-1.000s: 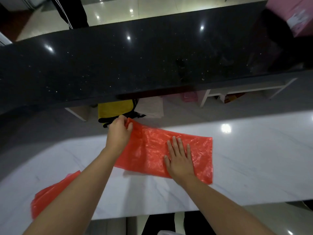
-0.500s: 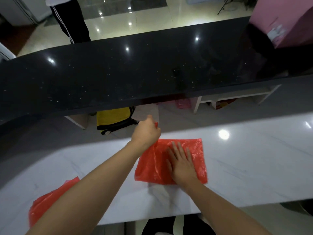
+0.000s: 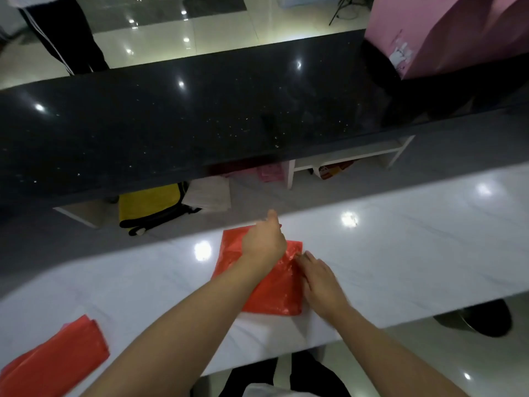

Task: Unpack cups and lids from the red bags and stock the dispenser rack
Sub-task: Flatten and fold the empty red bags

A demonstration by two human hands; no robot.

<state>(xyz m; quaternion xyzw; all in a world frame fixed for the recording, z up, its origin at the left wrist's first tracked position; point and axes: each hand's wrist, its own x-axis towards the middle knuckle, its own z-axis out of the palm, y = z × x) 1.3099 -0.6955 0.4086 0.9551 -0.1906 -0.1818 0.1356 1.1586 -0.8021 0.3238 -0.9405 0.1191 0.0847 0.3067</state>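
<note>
Red bag (image 3: 274, 293): lies flat and folded on the white marble surface (image 3: 415, 242), near its middle, partly under both hands.
Left hand (image 3: 264, 242): reaches across the far part of the folded bag, back of the hand up, thumb pointing away toward the far edge of the surface; its fingers are hidden under the hand, so I cannot tell whether they pinch the plastic or only press it.
Right hand (image 3: 320, 279): rests at the right edge of the same bag, palm down; the fingers (image 3: 303, 257) lie fairly straight and close together, their tips touching the plastic just beside the left hand.
Second red bag (image 3: 54, 365): lies flattened at the near left corner of the surface, well apart from the hands.
Black counter (image 3: 177, 121): a glossy dark top runs across the view beyond the white surface, higher up, with ceiling lights mirrored in it.
Pink box (image 3: 458, 32): stands on the far right end of the black counter.
Shelf below the counter: a yellow and black bag (image 3: 148, 204) and a pale folded cloth (image 3: 209, 193) sit side by side.
Person beyond the counter: dark trousers with white side stripes (image 3: 57, 32) show at top left, on a shiny tiled floor.
</note>
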